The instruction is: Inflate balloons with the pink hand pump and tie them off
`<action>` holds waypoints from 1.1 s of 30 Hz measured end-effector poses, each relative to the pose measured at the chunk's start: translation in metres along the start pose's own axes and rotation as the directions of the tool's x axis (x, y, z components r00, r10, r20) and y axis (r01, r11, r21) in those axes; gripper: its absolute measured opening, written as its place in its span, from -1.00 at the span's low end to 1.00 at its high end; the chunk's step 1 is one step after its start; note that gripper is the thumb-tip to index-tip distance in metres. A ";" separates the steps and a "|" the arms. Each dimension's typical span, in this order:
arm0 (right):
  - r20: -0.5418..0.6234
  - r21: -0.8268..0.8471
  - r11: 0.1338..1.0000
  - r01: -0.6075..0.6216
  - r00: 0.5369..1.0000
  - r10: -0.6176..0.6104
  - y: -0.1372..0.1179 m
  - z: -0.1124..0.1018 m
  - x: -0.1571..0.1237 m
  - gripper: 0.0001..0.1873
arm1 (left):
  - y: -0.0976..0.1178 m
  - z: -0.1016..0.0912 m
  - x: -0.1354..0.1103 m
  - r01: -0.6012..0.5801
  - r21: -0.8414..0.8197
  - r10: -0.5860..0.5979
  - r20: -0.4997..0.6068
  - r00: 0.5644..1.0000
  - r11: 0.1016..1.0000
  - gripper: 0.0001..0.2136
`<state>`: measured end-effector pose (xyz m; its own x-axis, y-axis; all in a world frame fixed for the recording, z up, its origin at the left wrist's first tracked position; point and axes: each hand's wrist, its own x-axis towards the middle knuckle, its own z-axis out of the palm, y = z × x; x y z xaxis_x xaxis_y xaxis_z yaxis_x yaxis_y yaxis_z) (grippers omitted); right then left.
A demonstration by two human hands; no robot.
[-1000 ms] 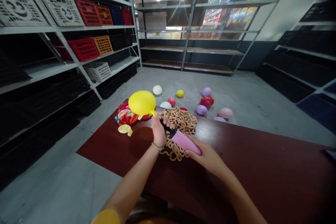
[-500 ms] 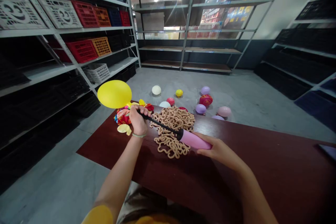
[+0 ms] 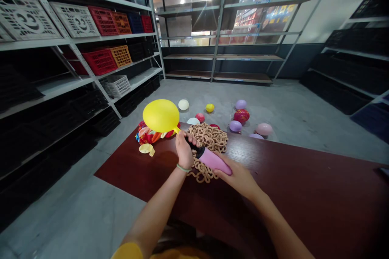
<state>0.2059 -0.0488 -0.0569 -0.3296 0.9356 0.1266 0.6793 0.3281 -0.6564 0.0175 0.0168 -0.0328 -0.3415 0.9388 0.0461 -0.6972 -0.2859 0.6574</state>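
A yellow balloon (image 3: 161,115), partly blown up, sits on the nozzle of a pink hand pump (image 3: 213,160). My left hand (image 3: 184,149) is closed round the pump's black front end at the balloon's neck. My right hand (image 3: 240,177) grips the rear of the pink barrel. The pump rod is pushed in, so both hands are close together above the dark red table (image 3: 304,202). Under the pump lies a heap of tan looped cord (image 3: 209,138).
A pile of flat colourful balloons (image 3: 146,134) and a loose pale yellow one (image 3: 146,149) lie at the table's far left corner. Several inflated balloons (image 3: 241,115) rest on the grey floor beyond. Metal shelving with crates (image 3: 100,18) lines the left side.
Half a second ago the pump was drawn out, my left hand and balloon far to the left. Now the rod is pushed back in and the hands have come together again.
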 end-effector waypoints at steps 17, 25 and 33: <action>-0.005 -0.025 0.999 0.032 0.999 -0.032 0.004 -0.037 -0.002 -0.38 | 0.089 0.007 0.072 -0.181 0.026 0.183 -0.051 0.982 0.983 -0.75; -0.096 -0.041 0.999 0.008 0.995 -0.011 -0.009 -0.019 -0.005 -0.42 | 0.032 0.020 0.030 -0.063 0.023 0.064 -0.031 0.997 0.998 -0.79; -0.091 -0.047 0.999 -0.004 0.996 -0.001 -0.010 -0.007 -0.003 -0.41 | 0.003 0.012 0.011 0.023 0.099 -0.025 0.021 0.999 0.995 -0.78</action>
<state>0.2048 -0.0536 -0.0459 -0.2687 0.9434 0.1945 0.7107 0.3304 -0.6211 0.0193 0.0285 -0.0210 -0.3103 0.9495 0.0455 -0.6388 -0.2437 0.7297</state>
